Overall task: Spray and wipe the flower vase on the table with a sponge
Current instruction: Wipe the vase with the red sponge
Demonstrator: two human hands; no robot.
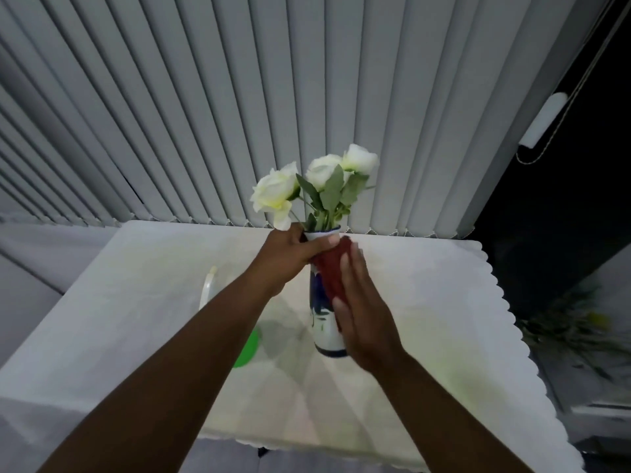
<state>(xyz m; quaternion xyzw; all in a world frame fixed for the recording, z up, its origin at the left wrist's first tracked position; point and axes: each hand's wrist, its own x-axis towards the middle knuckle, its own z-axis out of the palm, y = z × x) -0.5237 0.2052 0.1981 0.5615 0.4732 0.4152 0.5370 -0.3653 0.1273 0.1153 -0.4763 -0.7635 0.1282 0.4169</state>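
A tall white vase (324,331) with blue painting stands upright on the table (426,302), holding white roses (317,180) with green leaves. My left hand (290,256) grips the vase around its neck, just under the rim. My right hand (363,310) presses a dark red sponge (331,271) flat against the vase's right side, fingers stretched upward. The sponge covers the upper body of the vase. A spray bottle (209,285) with a white top and a green base (247,349) stands left of the vase, mostly hidden behind my left forearm.
A white cloth with a scalloped edge covers the table. Grey vertical blinds (239,114) hang right behind it. On the right is a dark window opening and a blurred green plant (577,329) low beside the table.
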